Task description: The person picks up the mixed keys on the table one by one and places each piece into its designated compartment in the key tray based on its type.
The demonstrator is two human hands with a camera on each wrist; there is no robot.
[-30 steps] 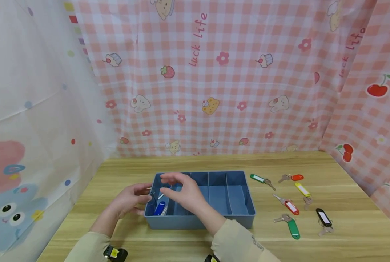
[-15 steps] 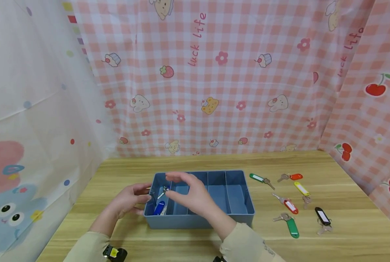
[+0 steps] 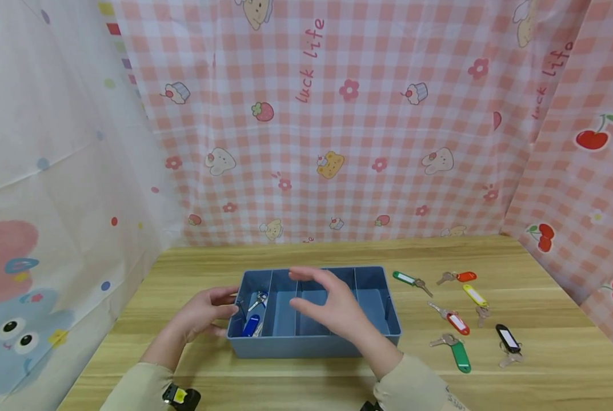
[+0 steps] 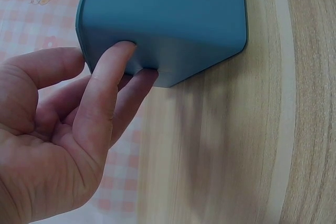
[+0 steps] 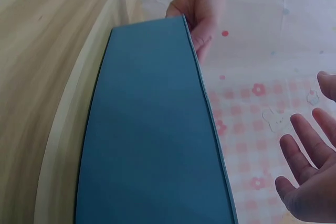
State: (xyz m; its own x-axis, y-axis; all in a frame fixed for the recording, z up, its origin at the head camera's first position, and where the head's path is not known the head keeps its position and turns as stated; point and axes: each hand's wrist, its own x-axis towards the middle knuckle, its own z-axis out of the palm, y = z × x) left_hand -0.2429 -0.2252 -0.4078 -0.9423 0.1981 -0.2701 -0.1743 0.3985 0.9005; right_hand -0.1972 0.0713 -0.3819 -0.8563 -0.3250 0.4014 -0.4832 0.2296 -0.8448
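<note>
A blue-grey divided box (image 3: 311,347) stands on the table. Its leftmost compartment holds a blue key tag (image 3: 252,325) and keys, including a silver key (image 3: 257,300). My left hand (image 3: 205,314) rests against the box's left end; in the left wrist view, the fingertips of the left hand (image 4: 68,124) touch the outer wall, fingers gently bent. Above the middle compartments hovers my right hand (image 3: 332,305), thumb and fingers spread apart, holding nothing. In the right wrist view the right hand (image 5: 312,177) is apart from the box (image 5: 147,119).
Right of the box lie tagged keys: a green tag (image 3: 404,278), an orange-red tag (image 3: 466,277), a yellow tag (image 3: 475,295), a red tag (image 3: 457,323), another green tag (image 3: 460,357) and a black tag (image 3: 508,338). Patterned cloth (image 3: 347,131) hangs behind and beside the table.
My right hand has moved right, from over the leftmost compartment to over the middle ones, uncovering the silver key there. The left hand has stayed at the box's left end.
</note>
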